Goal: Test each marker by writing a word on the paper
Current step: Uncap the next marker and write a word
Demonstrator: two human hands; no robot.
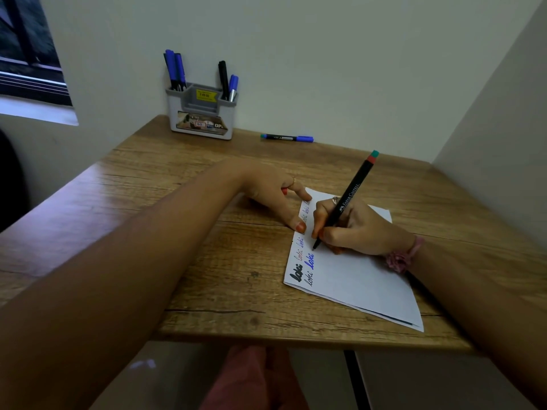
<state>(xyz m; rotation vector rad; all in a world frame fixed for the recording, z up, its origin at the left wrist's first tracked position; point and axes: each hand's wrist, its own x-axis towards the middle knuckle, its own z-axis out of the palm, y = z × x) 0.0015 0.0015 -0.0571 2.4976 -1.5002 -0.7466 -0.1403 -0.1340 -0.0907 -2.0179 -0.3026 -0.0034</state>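
A: What is the room like?

B: A brown wooden table [207, 261] sits in a corner of plain white walls [325, 54]. A dark window [26, 45] is off to the left of the table.

A: What is on the table?

B: One white sheet of paper [364, 279] lies near the front edge. At the back stands one grey plastic pen holder [201, 113].

A: How many markers?

B: I count about five standing in the holder, mostly blue ones and one black. One blue-capped marker [287, 138] lies flat on the table, right of the holder. One black marker with a green and red end [344, 202] is over the paper.

A: Who holds it?

B: The right hand [358, 229] pinches it, tip on the paper. The left hand [275, 190] holds a small red cap in its curled fingers and presses two fingertips on the paper's left edge.

A: Any words?

B: About seven, beside the left edge.
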